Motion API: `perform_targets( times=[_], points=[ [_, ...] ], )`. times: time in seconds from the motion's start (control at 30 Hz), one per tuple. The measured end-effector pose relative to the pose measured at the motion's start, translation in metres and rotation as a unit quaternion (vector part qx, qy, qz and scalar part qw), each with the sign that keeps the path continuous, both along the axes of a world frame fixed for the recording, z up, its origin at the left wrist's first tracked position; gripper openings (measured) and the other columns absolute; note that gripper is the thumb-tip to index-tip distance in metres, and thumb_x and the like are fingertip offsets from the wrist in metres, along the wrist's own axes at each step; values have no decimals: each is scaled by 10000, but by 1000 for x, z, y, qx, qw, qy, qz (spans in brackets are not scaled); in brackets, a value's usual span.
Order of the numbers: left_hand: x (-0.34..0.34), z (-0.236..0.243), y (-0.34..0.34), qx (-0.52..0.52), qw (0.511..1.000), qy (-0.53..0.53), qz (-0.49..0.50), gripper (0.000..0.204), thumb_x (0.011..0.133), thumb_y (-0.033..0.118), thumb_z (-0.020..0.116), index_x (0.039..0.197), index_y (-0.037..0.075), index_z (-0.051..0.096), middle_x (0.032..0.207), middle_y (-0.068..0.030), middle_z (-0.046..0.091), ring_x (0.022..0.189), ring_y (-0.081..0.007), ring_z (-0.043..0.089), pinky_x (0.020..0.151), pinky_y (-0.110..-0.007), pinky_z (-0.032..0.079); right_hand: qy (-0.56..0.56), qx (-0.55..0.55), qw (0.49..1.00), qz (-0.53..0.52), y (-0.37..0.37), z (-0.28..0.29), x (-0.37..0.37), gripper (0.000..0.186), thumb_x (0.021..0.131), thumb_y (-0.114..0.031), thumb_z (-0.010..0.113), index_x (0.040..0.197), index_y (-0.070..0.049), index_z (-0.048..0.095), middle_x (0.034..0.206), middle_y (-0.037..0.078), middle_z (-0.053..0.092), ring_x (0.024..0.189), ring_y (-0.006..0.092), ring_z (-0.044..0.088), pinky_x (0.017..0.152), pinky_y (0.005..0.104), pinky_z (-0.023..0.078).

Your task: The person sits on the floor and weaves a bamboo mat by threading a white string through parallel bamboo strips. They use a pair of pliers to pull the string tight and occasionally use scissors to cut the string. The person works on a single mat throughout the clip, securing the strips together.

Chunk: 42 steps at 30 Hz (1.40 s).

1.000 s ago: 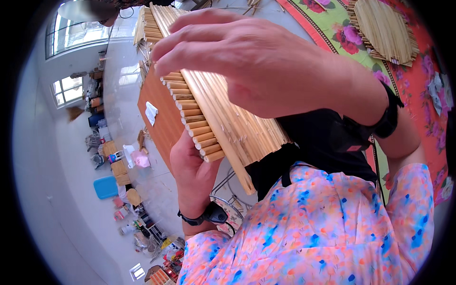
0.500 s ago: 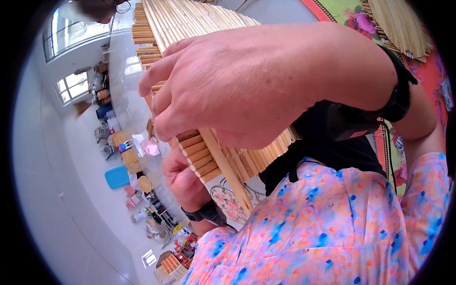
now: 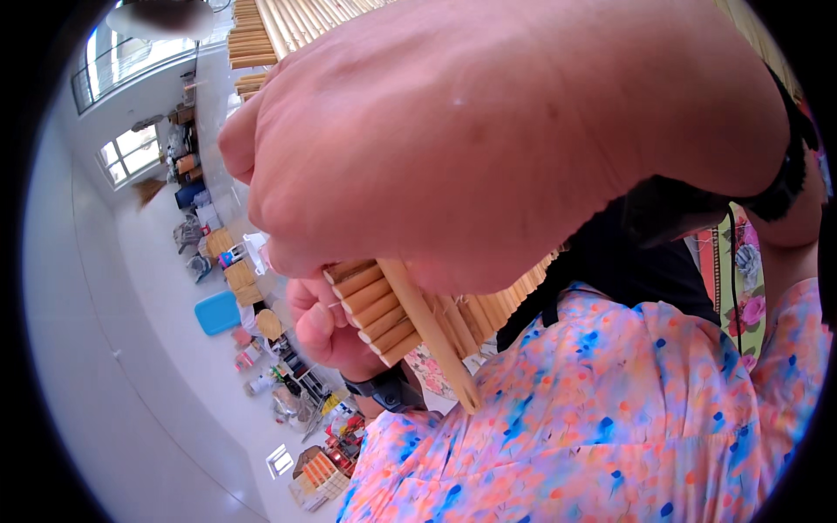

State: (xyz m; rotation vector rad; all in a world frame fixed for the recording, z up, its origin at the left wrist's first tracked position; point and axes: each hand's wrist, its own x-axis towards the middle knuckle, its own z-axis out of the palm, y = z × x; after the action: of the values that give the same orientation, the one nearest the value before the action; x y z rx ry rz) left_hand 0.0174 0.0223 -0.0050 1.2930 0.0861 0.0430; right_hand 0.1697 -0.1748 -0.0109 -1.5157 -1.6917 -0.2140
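A mat of pale reed sticks lies side by side under my hands, its cut ends toward the left. One long flat slat crosses the sticks near their ends and juts toward my lap. My right hand fills the middle of the view above the mat, its fingers curled at the edge; what they hold is hidden. Beside the stick ends, lower left, my left hand is closed with thumb and fingers pressed together. A thin pale strand shows at its fingers, too fine to name.
A blue tray, boxes and household items line the wall at left. A broom is below the windows. Flowered cloth spreads at right. Part of a person appears at the upper left.
My right hand has come closer to the camera and shifted left, now hiding more of the mat. My left hand and the stick ends sit slightly lower in view.
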Motion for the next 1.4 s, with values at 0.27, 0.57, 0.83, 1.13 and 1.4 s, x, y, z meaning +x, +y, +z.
perform_targets(
  times=[0.27, 0.57, 0.83, 1.13, 1.4],
  points=[
    [-1, 2, 26, 142, 990, -6, 17, 245, 784, 184, 590, 616, 47, 476, 756, -156, 630, 685, -217, 589, 629, -333, 477, -12, -16, 1000, -3, 12, -10, 6, 334, 650, -143, 691, 972, -59, 655, 1018, 70, 662, 1169, 284, 515, 976, 401, 428],
    [7, 0, 23, -8, 996, -13, -83, 179, 843, 200, 557, 766, 54, 488, 800, -89, 593, 712, -148, 557, 638, -292, 448, -44, -32, 999, 4, 19, 2, 10, 374, 642, -198, 716, 985, -65, 650, 1019, 71, 657, 1168, 287, 508, 968, 411, 429],
    [21, 0, 8, 84, 996, -13, 35, 123, 778, 68, 506, 671, 26, 462, 682, -66, 544, 574, -121, 484, 522, -239, 388, -74, -46, 996, -13, 13, 12, 15, 413, 636, -247, 739, 997, -69, 645, 1019, 72, 653, 1167, 290, 501, 961, 421, 430],
    [34, -4, 60, 72, 988, -20, -134, 442, 984, 384, 495, 1011, -46, 592, 1065, -187, 617, 863, -180, 631, 824, -303, 495, -79, -89, 992, -33, -4, 31, -6, 465, 559, -342, 756, 919, -65, 660, 972, 26, 659, 1099, 313, 537, 886, 426, 483],
    [27, -32, 175, 191, 979, 69, 27, 233, 991, 231, 504, 930, 43, 628, 906, -33, 654, 803, -92, 617, 783, -245, 494, -33, -202, 974, -94, -11, 48, -26, 585, 504, -311, 804, 1032, -87, 684, 1126, 30, 663, 1192, 343, 521, 938, 446, 485]
  ],
)
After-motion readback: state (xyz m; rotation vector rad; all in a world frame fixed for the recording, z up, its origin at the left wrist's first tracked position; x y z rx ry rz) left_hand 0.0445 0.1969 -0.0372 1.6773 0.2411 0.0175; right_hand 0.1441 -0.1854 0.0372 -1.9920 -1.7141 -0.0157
